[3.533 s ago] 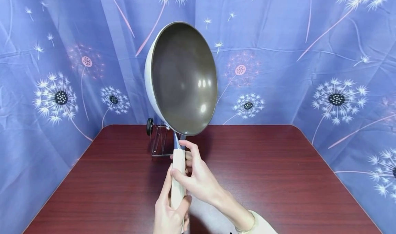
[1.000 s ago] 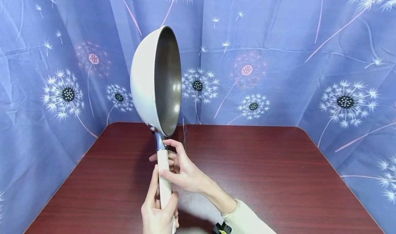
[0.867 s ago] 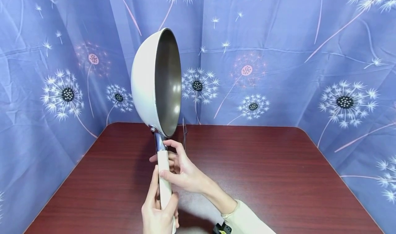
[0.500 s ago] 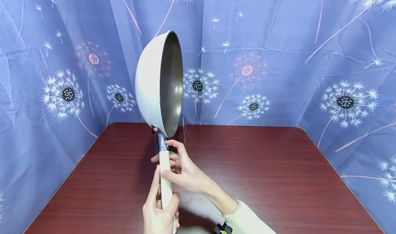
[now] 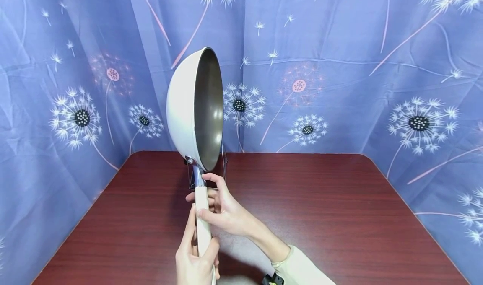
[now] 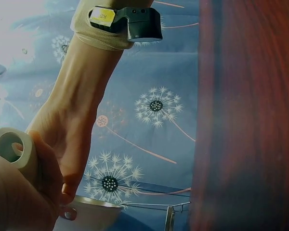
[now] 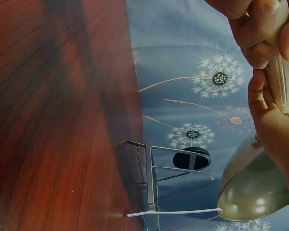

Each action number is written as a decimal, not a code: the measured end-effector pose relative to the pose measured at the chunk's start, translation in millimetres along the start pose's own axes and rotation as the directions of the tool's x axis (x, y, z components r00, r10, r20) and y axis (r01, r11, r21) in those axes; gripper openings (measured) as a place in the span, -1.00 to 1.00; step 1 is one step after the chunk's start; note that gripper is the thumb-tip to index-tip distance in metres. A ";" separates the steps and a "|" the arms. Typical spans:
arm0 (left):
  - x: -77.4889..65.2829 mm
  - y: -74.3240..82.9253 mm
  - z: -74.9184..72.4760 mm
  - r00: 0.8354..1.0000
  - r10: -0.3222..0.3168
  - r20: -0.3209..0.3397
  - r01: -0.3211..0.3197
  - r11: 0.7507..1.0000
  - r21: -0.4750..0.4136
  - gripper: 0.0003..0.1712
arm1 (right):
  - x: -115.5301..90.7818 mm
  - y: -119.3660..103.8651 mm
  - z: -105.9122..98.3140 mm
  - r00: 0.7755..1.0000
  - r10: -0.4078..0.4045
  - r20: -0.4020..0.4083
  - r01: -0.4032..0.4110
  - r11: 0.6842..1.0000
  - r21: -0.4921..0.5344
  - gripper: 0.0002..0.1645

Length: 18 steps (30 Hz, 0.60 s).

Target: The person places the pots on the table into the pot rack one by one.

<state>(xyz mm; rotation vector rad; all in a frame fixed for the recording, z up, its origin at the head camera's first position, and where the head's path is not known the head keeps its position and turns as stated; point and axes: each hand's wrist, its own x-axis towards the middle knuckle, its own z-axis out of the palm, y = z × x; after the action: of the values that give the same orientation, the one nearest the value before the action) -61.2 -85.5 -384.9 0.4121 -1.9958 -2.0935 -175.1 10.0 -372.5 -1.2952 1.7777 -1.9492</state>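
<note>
From where I sit, the biggest thing on my feed is the cloth (image 5: 339, 29), blue with printed dandelions, hanging behind and along both sides. In front of it spreads the tabletop (image 5: 320, 218), dark red, its two far corners rounded. Over that I have the pan (image 5: 192, 109), white outside and dark and shiny inside, held up off the tabletop, bowl uppermost, opening turned to the right. Beyond it, mostly hidden from the head camera, the rack (image 7: 151, 183) of metal wire stands on the tabletop; the right wrist view shows one wire end overlapping the bowl's edge, though I can't tell whether they touch. A pale sleeve (image 5: 302, 270) covers the right forearm. The pan's cream handle (image 5: 203, 230) runs downward between both hands. The right grip (image 5: 228, 213) pinches its upper part, thumb across the near face, index finger reaching up to the neck, other fingers behind. The left grip (image 5: 190, 262) is wrapped round the lower part, just below the right one. My left wrist view also catches a black camera (image 6: 144, 24) at the sleeve's cuff. Smaller yet are the rack's black disc (image 7: 188, 160), the pan's metal neck (image 5: 198, 178), the hole (image 6: 8, 150) in the handle's end and a rivet (image 5: 190, 160) low on the bowl
</note>
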 end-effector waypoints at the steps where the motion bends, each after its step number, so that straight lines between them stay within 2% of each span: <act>1: 0.2 -0.6 0.0 1.000 -0.004 0.003 0.004 1.000 0.000 0.07 | -0.3 0.3 0.1 1.000 0.010 -0.003 -0.010 1.000 0.000 -0.17; 12: 2.4 -6.1 1.6 1.000 0.001 0.019 -0.001 1.000 0.008 0.05 | -2.5 2.4 -0.8 0.995 0.089 -0.036 -0.089 0.996 -0.005 -0.17; 18: 2.7 -7.4 2.0 1.000 0.003 0.020 -0.003 1.000 0.011 0.06 | -2.7 1.2 -1.3 0.994 0.105 -0.037 -0.105 0.994 -0.004 -0.16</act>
<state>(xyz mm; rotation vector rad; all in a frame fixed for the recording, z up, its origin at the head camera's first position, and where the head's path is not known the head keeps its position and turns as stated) -64.1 -84.2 -392.3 0.3910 -2.0183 -2.0941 -174.9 12.4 -374.7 -1.1497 1.8306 -1.9250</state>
